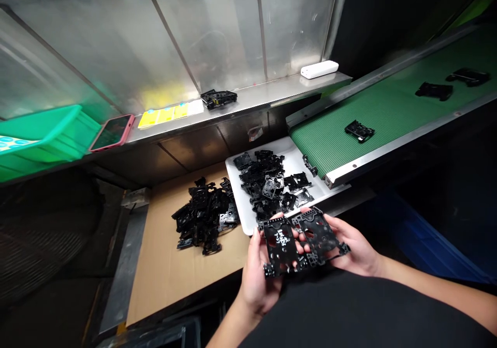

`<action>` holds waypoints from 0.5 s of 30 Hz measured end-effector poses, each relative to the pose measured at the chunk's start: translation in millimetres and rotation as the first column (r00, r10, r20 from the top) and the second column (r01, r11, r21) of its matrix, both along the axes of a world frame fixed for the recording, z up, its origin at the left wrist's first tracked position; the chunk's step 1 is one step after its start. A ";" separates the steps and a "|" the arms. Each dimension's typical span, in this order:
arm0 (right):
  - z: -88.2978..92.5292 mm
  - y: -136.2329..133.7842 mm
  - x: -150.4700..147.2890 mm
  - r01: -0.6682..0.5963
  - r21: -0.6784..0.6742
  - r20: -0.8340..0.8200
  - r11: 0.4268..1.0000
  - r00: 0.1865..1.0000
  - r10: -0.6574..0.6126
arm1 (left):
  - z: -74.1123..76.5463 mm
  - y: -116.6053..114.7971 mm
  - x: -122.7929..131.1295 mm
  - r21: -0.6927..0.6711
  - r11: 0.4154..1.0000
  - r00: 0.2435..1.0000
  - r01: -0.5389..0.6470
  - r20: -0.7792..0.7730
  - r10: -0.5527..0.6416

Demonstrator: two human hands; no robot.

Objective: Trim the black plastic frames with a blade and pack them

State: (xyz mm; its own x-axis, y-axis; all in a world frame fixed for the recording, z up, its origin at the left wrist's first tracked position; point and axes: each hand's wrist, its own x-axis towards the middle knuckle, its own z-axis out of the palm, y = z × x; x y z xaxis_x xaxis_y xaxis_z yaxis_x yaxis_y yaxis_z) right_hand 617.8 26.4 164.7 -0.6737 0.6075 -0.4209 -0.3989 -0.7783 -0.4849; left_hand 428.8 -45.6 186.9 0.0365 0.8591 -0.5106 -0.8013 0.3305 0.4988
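My left hand (258, 273) is closed on a flat black plastic bracket (280, 249) with white handwriting on its face. A second black plastic bracket (319, 238), without visible writing, is gripped in my right hand (357, 247). The two parts are held side by side, edges close together, in front of my body; whether they touch I cannot tell. Just beyond them is a white tray (243, 211) with a heap of similar black parts (267, 182). Left of the tray, another pile of black parts (209, 211) lies on a cardboard sheet (163, 270).
A green conveyor belt (326, 143) slopes down to the tray, carrying several black parts (360, 130). On the metal shelf (256, 97) are a white device (319, 69), black parts (218, 98), yellow labels (165, 116) and a red-cased phone (112, 132). A green bin (58, 135) stands left.
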 end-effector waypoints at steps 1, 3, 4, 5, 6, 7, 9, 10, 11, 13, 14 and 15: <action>-0.6 -0.4 0.0 0.008 0.009 0.018 1.000 1.000 -0.008 | -0.1 -0.4 -0.3 -0.001 1.000 1.000 -0.002 0.001 0.002; -1.7 -1.0 0.1 0.012 0.013 0.041 1.000 0.999 -0.012 | -0.1 -1.2 -0.9 -0.006 1.000 1.000 -0.005 0.005 0.005; -2.2 -1.1 0.1 0.009 0.012 0.042 1.000 0.999 -0.010 | 0.0 -1.6 -1.2 -0.007 1.000 1.000 -0.004 0.006 0.004; -2.6 -1.0 0.2 0.006 0.010 0.037 1.000 0.999 -0.006 | 0.2 -2.0 -1.5 -0.006 1.000 1.000 -0.003 0.005 0.003; -3.1 -0.8 0.1 0.003 0.006 0.025 1.000 1.000 -0.003 | 0.4 -2.4 -1.7 -0.004 1.000 1.000 -0.002 0.000 0.002; -3.6 -0.6 0.0 -0.001 -0.001 0.011 1.000 1.000 0.001 | 0.6 -2.9 -1.9 -0.002 1.000 1.000 -0.003 -0.006 0.003; -4.7 -0.1 -0.3 -0.005 -0.022 -0.017 1.000 1.000 0.004 | 0.7 -3.9 -2.0 0.001 1.000 1.000 -0.008 -0.018 0.008; -5.3 0.0 -0.5 -0.009 -0.035 -0.027 0.999 1.000 0.008 | 0.5 -4.4 -1.9 0.000 1.000 1.000 -0.013 -0.024 0.013; -6.0 0.0 -0.6 -0.015 -0.047 -0.035 0.999 0.999 0.013 | 0.2 -5.0 -1.8 -0.002 1.000 0.999 -0.016 -0.029 0.016; -7.0 -0.5 -0.7 -0.023 -0.061 -0.039 0.998 0.999 0.021 | -0.8 -6.1 -1.6 -0.001 1.000 0.999 -0.020 -0.036 0.020; -7.3 -0.9 -0.6 -0.023 -0.064 -0.034 0.998 0.999 0.021 | -1.2 -6.5 -1.5 0.007 1.000 0.999 -0.022 -0.038 0.023; -7.3 -1.4 -0.6 -0.019 -0.063 -0.024 0.998 1.000 0.018 | -1.6 -6.9 -1.5 0.017 1.000 0.999 -0.022 -0.039 0.023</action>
State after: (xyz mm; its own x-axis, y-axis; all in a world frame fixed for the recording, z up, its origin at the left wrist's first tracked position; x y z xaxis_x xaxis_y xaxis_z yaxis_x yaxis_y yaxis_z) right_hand 617.2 24.9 157.4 -0.6946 0.5675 -0.4421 -0.3948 -0.8144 -0.4253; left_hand 427.3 -52.6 185.3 -0.0027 0.8679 -0.4967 -0.7884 0.3037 0.5350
